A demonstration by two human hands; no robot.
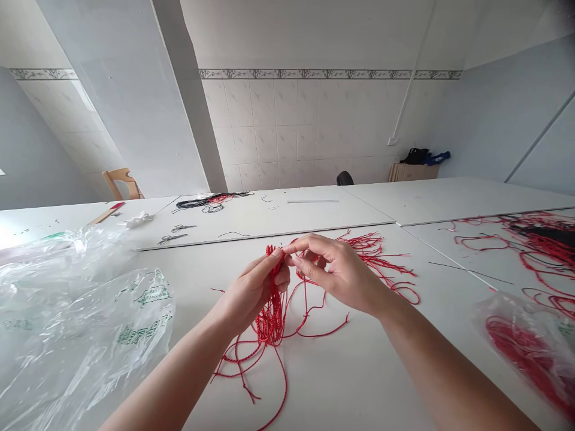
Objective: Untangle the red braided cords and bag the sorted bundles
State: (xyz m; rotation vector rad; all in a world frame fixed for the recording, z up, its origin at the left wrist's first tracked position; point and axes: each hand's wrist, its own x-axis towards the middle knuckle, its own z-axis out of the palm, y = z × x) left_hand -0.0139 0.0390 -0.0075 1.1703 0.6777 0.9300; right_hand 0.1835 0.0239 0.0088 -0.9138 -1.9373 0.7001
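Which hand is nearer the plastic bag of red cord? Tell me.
Right. The right hand is left of that plastic bag; the left hand is farther left, holding a bundle of red cords.

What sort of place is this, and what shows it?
Likely a small handcraft workroom: the left hand holds bunched red cords, scissors lie on the joined white tables, and more red and black cord is heaped at right.

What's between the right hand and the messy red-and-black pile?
Head view: spread-out red cords, then a thin dark strand on the white table.
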